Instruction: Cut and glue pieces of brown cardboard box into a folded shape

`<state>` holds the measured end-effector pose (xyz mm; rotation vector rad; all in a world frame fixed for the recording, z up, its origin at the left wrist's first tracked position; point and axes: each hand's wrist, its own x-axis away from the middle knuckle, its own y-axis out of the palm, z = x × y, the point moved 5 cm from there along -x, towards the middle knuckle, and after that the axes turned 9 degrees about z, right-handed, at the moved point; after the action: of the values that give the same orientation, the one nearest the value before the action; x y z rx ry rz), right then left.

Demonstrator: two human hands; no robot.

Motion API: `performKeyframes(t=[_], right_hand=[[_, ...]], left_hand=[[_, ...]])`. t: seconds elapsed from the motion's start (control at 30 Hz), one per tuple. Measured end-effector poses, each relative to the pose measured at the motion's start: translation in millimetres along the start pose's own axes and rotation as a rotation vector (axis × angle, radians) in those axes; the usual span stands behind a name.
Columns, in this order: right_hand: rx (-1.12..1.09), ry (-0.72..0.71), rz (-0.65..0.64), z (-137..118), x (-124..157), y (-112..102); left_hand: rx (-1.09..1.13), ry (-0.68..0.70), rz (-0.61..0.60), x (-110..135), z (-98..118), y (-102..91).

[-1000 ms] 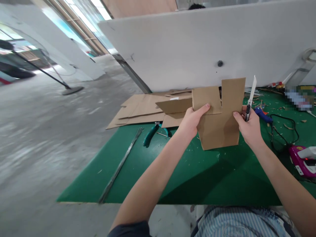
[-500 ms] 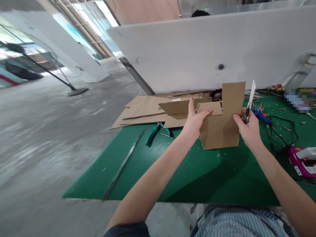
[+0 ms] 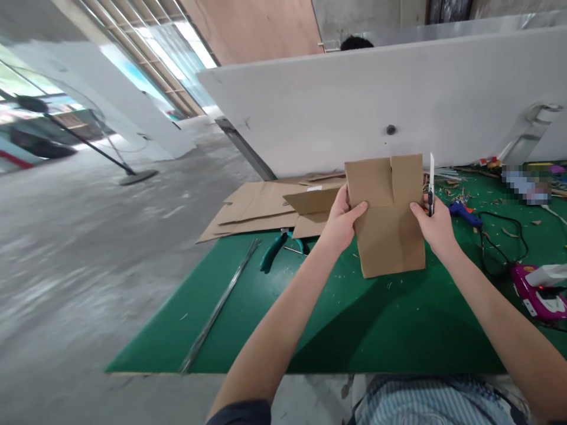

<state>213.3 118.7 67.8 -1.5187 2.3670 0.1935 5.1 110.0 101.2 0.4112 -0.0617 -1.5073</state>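
A piece of corrugated cardboard [image 3: 387, 215] is held upright between the two hands, over a green cutting mat [image 3: 376, 330]; whether its lower edge touches the mat cannot be told. Two upper tabs are shown side by side, parted by a narrow slit, with a crease running across below them. The left hand [image 3: 343, 218] is curled around the sheet's left edge, its thumb laid on the front. The right hand [image 3: 436, 227] is closed in a narrow grip at the right edge, its thumb also on the front, and a snap-off utility knife [image 3: 430, 186] is held in that hand, the blade pointing up just beside the cardboard. Flat cardboard sheets [image 3: 257, 206] lie just left of the left hand, with teal-handled pliers [image 3: 274, 251] below them and a long metal rod [image 3: 219, 304] farther out. Right of the right hand, a blue-handled tool [image 3: 463, 213], a black cord [image 3: 500, 248] and a magenta-and-white tool [image 3: 538, 298] are scattered among scraps. A white panel [image 3: 354, 112] stands beyond the hands.
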Motion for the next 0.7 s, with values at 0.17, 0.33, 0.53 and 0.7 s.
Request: performKeyframes(t=[0.17,0.33,0.53,0.7], right_hand=[[-0.029,0.013,-0.026,14,-13,12],[-0.014,0.033,0.000,27,-24,21],[-0.030,0.085,-0.069,37,-29,31],[-0.061,0.108,-0.064,36,-31,31]], left_hand=[[0.024,0.013,0.009,-21,-21,-13.2],[0.072,0.007,0.002,-39,-43,-19.0],[0.068,0.040,0.006,-44,-48,-21.0],[0.021,0.103,-0.007,-42,-38,-19.1]])
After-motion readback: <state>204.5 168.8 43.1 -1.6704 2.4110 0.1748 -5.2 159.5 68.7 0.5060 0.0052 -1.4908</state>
